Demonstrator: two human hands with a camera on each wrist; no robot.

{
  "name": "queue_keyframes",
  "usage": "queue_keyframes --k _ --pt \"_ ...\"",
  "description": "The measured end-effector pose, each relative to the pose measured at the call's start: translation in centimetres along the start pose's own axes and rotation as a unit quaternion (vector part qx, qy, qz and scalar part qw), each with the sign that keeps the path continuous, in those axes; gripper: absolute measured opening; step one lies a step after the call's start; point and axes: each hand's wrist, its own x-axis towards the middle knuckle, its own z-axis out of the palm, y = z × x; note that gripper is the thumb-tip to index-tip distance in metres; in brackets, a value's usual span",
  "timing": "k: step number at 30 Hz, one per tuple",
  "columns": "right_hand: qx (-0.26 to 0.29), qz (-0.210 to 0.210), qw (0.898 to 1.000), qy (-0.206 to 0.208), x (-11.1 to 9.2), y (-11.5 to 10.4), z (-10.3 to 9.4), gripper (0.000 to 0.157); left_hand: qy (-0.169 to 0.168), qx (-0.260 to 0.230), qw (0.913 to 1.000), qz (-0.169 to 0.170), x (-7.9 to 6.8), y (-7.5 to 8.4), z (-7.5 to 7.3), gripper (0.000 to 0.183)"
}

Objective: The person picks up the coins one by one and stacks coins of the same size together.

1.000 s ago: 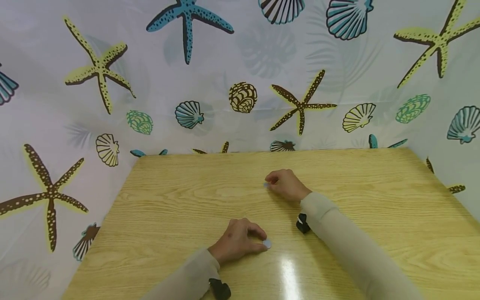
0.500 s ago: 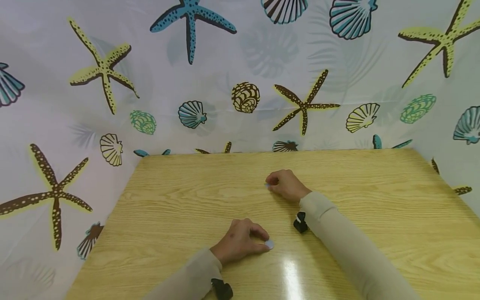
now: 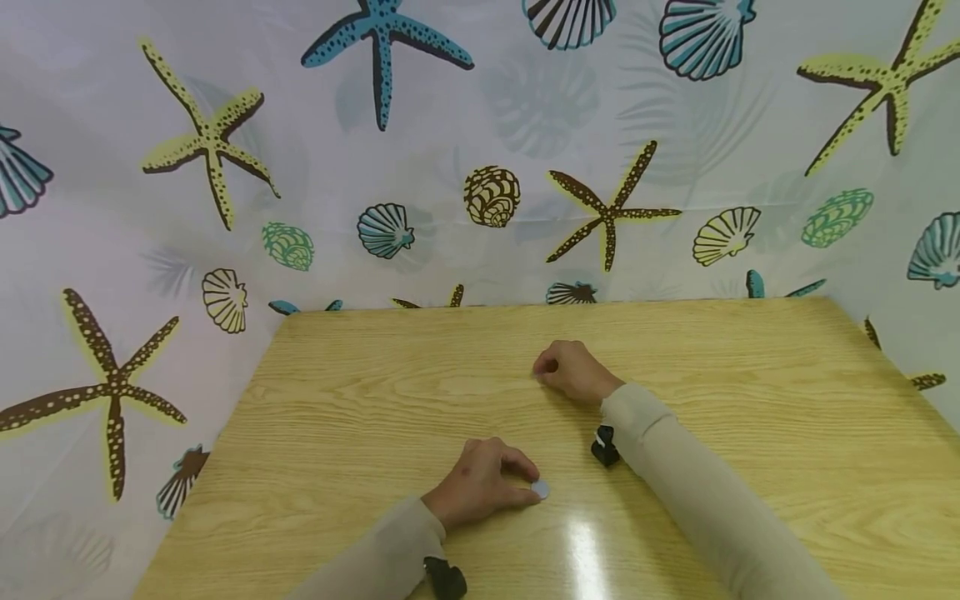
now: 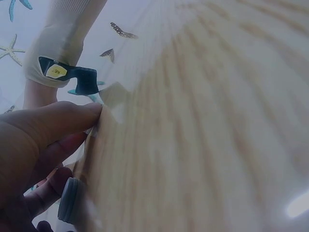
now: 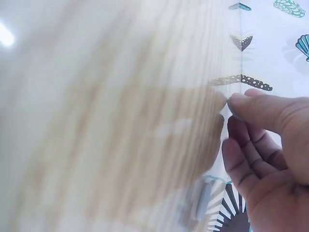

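Near the front middle of the table, my left hand pinches a small, flat, pale round disc at the tips of thumb and forefinger. Farther back, my right hand has its thumb and forefinger together on another small pale disc, mostly covered by the fingertips; a bluish edge of this disc shows in the right wrist view. A grey, thick-edged disc appears edge-on by the lower fingers in the left wrist view. Low in the right wrist view, a blurred grey piece stands out against the tabletop.
The wood-grain table reaches back to a white curtain printed with starfish and shells, which also hangs at both sides. Black wrist devices sit by the left sleeve and right sleeve. Light glares off the table's front.
The head view has shifted slightly, moving the scene a little rightward. Both hands stay nearly in place. At the right fingertips, the disc shows a little lower and fainter than before.
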Motion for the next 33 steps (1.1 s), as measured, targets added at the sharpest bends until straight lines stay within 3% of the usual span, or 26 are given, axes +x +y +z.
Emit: queue_keyframes --k 17,33 --pt "0.035 0.029 0.998 0.048 -3.3 -0.2 -1.6 0.014 -0.008 0.007 0.9999 -0.004 0.3 0.0 0.0 0.016" --pt "0.065 0.054 0.996 0.029 -7.9 -0.6 -2.6 0.012 -0.008 0.013 0.9999 0.0 0.1 -0.1 0.0 0.019"
